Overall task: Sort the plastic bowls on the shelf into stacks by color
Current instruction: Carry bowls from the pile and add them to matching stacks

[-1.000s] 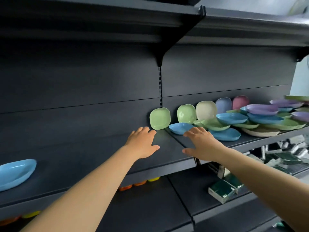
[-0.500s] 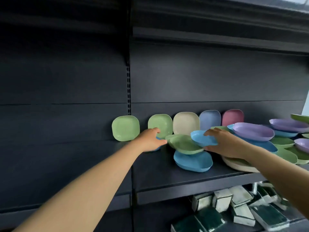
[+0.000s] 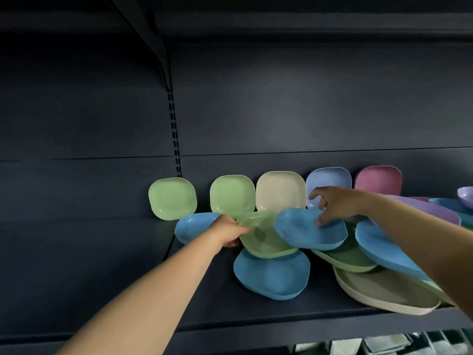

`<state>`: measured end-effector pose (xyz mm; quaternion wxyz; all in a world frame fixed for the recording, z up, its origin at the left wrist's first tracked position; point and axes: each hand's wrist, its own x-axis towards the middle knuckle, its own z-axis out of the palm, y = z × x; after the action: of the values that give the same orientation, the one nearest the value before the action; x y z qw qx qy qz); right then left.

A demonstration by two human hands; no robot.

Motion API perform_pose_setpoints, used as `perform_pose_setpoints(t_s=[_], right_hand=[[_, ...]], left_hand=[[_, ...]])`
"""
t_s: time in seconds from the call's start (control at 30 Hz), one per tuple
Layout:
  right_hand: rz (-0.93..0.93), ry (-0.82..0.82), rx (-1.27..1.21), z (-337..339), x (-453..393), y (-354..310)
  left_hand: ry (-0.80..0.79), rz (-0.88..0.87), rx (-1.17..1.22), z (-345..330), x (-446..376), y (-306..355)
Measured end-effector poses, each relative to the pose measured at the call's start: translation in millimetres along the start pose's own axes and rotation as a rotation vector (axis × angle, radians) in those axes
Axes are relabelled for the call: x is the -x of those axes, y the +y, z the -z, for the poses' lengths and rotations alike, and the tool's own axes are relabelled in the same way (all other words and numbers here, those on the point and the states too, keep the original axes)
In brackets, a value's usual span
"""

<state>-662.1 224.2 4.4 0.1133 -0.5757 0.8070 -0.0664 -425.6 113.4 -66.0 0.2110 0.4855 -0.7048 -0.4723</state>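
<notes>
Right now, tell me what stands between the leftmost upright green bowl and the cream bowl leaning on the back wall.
In the head view, one more green bowl stands between the leftmost green bowl and the cream bowl.

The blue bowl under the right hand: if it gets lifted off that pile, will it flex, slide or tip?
The blue bowl looks like thin, smooth plastic, so probably light and fairly stiff. It rests tilted on the green bowl, so it may slide. The right hand touches only its far rim; it could tip.

5 square plastic bowls (image 3: 280, 191) lean on the dark shelf's (image 3: 256, 316) back wall; before them, overlapping bowls (image 3: 271, 275) lie flat.
</notes>
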Motion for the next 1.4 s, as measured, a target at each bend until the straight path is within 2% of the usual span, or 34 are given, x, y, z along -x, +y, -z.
perform_pose_setpoints(t_s=[0.17,0.37,0.57,0.73,0.9,1.07,1.27,1.4], right_hand=[[-0.004,-0.131,-0.051,-2,-23,10],[0.032,-0.221,-0.217,0,-31,11],[0.086,-0.119,-0.432,7,-29,3],[0.145,-0.033,-0.503,10,-29,-20],[0.264,-0.002,-0.555,11,-22,-79],[0.272,0.055,-0.523,-1,-22,-154],[0.283,0.098,-0.577,-31,-9,-261],[0.332,0.090,-0.636,-53,9,-342]], left_hand=[[0.006,0.053,0.063,-7,-8,-3],[0.053,0.053,0.279,-1,-14,-9],[0.136,-0.014,0.376,15,-6,-4],[0.231,-0.073,0.422,37,6,0],[0.333,-0.112,0.510,83,29,-14],[0.415,-0.141,0.540,149,57,-43],[0.530,-0.113,0.601,240,108,-104],[0.545,-0.095,0.554,306,147,-148]])
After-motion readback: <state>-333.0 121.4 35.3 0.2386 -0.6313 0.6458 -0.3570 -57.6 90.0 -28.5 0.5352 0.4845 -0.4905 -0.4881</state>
